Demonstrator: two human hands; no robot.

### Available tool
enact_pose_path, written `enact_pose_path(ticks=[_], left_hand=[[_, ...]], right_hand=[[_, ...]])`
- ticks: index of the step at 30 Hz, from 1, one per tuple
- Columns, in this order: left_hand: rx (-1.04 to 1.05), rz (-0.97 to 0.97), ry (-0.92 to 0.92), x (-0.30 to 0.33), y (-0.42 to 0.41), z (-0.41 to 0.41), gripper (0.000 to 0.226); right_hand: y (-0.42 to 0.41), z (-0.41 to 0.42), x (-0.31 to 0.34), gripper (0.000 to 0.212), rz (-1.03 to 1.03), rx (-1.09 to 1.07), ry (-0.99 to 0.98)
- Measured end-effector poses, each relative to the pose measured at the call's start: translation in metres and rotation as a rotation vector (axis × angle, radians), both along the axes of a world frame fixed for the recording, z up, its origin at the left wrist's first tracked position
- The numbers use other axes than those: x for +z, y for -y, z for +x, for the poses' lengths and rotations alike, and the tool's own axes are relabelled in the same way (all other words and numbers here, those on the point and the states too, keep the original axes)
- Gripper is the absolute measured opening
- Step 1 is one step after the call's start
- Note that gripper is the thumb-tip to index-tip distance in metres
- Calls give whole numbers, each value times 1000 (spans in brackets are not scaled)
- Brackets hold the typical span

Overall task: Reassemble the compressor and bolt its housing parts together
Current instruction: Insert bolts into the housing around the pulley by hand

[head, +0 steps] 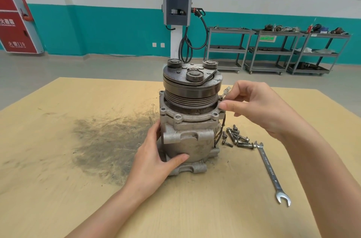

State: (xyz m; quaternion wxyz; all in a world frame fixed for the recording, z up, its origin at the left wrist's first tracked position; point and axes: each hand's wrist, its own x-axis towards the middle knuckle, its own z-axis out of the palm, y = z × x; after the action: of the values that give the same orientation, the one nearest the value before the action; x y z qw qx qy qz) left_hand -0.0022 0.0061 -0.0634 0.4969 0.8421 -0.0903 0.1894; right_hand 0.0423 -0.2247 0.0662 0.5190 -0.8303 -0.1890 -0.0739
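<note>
With the compressor [189, 120] upright on the bench [78, 159], the left hand [156, 159] should keep gripping its body while the right hand [259, 105], pinching at the flange corner, lines up the holes before taking bolts [236, 137].

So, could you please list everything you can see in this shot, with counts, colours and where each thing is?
compressor: one, grey metal, upright at the table's middle
pulley: one, dark grey, on top of the compressor
bolts: a small heap, count unclear, dark steel, on the table right of the compressor
wrench: one, silver, flat on the table right of the bolts
table: one, tan wood with a dark smear
charging unit: one, grey, on a white post behind
shelf carts: three, grey, by the far wall
left hand: holds the compressor body
right hand: pinches a wire connector beside the pulley
</note>
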Motion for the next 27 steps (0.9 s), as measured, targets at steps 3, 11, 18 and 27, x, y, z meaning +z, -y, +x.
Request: enact_pose_path(ticks=[3, 11, 18, 27], left_hand=[[-1, 2, 2, -2, -1, 1, 83], [5, 11, 7, -1, -1, 1, 85], [8, 21, 18, 0, 0, 0, 84], [7, 18, 20, 0, 0, 1, 85]], right_hand=[[3, 0, 3, 24, -37, 8, 9], [1, 0, 2, 25, -20, -4, 21], [6, -2, 6, 27, -62, 41, -36], [0, -3, 4, 26, -27, 8, 1]])
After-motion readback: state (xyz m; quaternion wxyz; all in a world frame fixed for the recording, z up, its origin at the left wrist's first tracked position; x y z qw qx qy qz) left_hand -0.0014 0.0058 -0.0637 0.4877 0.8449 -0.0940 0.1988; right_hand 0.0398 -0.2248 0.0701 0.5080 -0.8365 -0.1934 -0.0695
